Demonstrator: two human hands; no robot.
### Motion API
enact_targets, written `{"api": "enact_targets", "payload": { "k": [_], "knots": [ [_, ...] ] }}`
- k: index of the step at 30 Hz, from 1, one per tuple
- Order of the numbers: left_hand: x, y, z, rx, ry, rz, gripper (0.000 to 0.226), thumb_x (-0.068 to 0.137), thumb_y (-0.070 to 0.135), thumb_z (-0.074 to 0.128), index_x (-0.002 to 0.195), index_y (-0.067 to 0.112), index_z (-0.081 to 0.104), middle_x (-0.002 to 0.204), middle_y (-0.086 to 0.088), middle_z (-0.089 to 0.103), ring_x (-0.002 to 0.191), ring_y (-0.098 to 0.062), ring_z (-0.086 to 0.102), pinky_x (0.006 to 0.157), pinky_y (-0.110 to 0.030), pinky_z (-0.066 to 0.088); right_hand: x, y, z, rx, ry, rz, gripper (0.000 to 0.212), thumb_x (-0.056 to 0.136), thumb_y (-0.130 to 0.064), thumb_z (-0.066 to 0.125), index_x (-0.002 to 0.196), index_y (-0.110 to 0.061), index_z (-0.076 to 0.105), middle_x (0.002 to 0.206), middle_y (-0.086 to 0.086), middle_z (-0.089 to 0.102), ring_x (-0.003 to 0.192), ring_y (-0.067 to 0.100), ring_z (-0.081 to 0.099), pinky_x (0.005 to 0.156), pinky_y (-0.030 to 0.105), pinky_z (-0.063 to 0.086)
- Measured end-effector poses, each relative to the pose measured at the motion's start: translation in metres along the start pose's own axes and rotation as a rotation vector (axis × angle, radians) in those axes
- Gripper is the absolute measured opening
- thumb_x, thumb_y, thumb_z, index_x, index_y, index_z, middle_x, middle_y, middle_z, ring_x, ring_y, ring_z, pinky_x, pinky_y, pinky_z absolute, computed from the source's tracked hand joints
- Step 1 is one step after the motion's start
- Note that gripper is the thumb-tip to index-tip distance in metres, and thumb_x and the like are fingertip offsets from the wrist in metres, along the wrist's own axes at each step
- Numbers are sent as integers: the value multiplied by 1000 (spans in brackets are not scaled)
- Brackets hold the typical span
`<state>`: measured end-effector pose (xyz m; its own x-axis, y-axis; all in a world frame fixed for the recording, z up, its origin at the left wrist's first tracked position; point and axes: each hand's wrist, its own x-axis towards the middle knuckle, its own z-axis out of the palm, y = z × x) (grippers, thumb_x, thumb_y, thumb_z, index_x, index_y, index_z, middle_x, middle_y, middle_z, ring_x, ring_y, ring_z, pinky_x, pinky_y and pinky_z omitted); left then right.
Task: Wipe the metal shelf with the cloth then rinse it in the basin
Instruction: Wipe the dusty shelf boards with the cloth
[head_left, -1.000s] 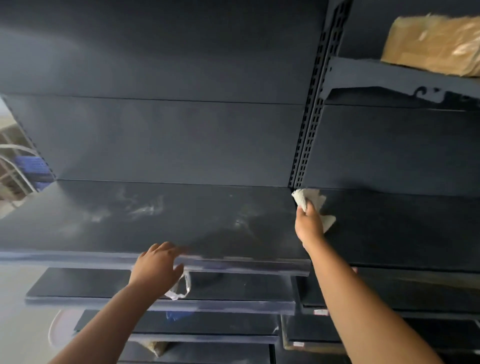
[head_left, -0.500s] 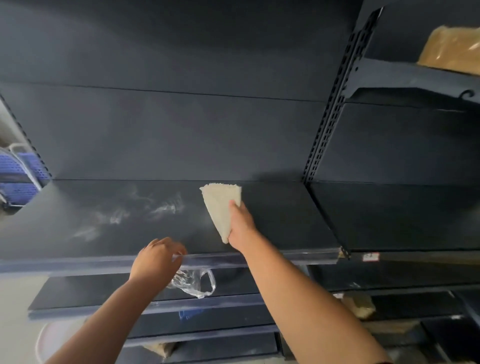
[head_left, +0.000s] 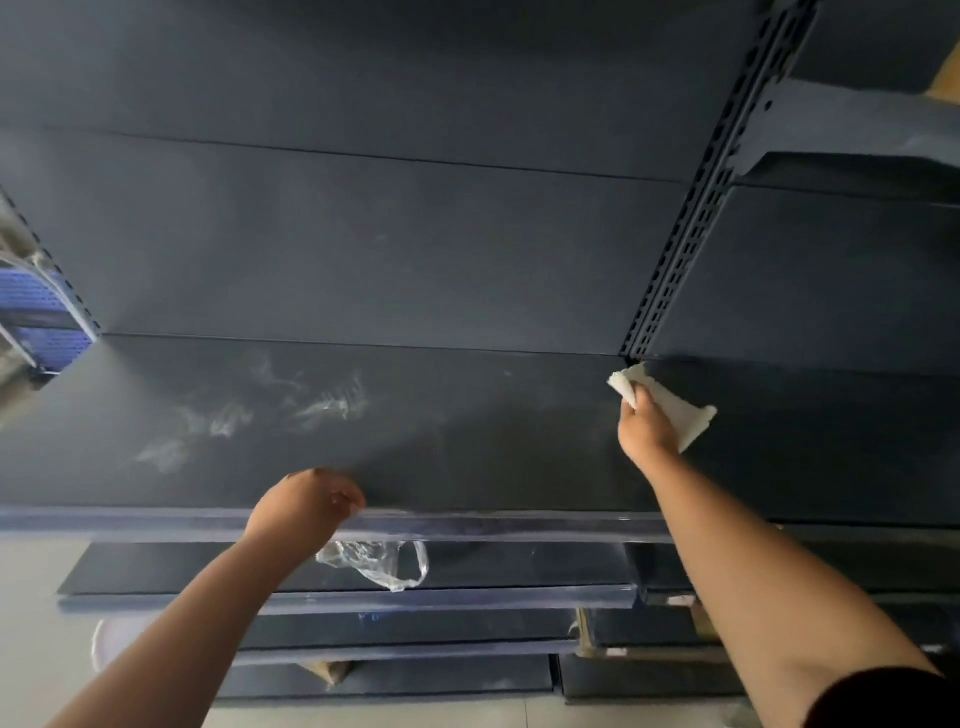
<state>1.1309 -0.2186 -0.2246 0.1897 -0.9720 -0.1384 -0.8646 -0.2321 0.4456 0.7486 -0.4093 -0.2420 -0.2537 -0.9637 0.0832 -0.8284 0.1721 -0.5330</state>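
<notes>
Head view: right hand fingers grip the cloth on the metal shelf; left hand fisted.

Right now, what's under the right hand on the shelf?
The white cloth, pressed flat on the dark metal shelf at its back right corner. The right hand covers the cloth's middle; the shelf surface beneath is hidden, so dust there cannot be judged.

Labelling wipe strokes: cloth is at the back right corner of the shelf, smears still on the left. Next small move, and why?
Probably sweep the white cloth leftward along the dark metal shelf. The right hand presses it at the back right corner by the slotted upright, while whitish smears remain on the left half. The left hand, clutching a clear plastic bag, braces at the front edge.
</notes>
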Motion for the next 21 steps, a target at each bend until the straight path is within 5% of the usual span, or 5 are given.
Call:
{"api": "enact_targets", "payload": {
  "k": [4, 8, 12, 17, 21],
  "knots": [
    [4, -1, 1, -8, 5, -22, 33, 81, 17, 65, 64, 46, 65, 81, 13, 70, 75, -13, 62, 73, -30, 52, -27, -68, 61, -295, -115, -255, 34, 93, -21, 42, 125, -20, 52, 126, 10, 57, 117, 32, 50, 98, 46, 39],
    [2, -2, 6, -4, 42, -40, 38, 80, 17, 67, 59, 48, 59, 73, 15, 66, 69, -13, 60, 67, -29, 48, -84, -154, 107, 35, -265, -515, 30, 93, -22, 44, 118, -17, 59, 120, 11, 62, 111, 33, 55, 94, 42, 41],
    [-1, -1, 7, -11, 72, -28, 38, 81, 17, 69, 61, 48, 59, 69, 20, 64, 68, -7, 59, 67, -31, 50, -99, -200, 106, 738, -562, -113, 32, 95, -28, 44, 122, -14, 56, 120, 18, 63, 105, 33, 59, 84, 31, 43],
    [-5, 0, 7, -15, 78, -23, 35, 79, 18, 70, 63, 47, 60, 69, 20, 63, 68, -6, 58, 66, -29, 47, -35, -152, 48, 1153, -332, 160, 27, 93, -31, 49, 118, -25, 57, 115, 10, 66, 102, 29, 64, 91, 45, 53],
    [-5, -1, 7, -21, 85, -15, 26, 80, 22, 70, 69, 45, 66, 78, 17, 66, 72, -8, 59, 68, -29, 49, 22, -87, -3, 797, 74, -193, 29, 94, -34, 42, 121, -29, 51, 116, -2, 63, 103, 16, 59, 82, 22, 41]
  ]
}}
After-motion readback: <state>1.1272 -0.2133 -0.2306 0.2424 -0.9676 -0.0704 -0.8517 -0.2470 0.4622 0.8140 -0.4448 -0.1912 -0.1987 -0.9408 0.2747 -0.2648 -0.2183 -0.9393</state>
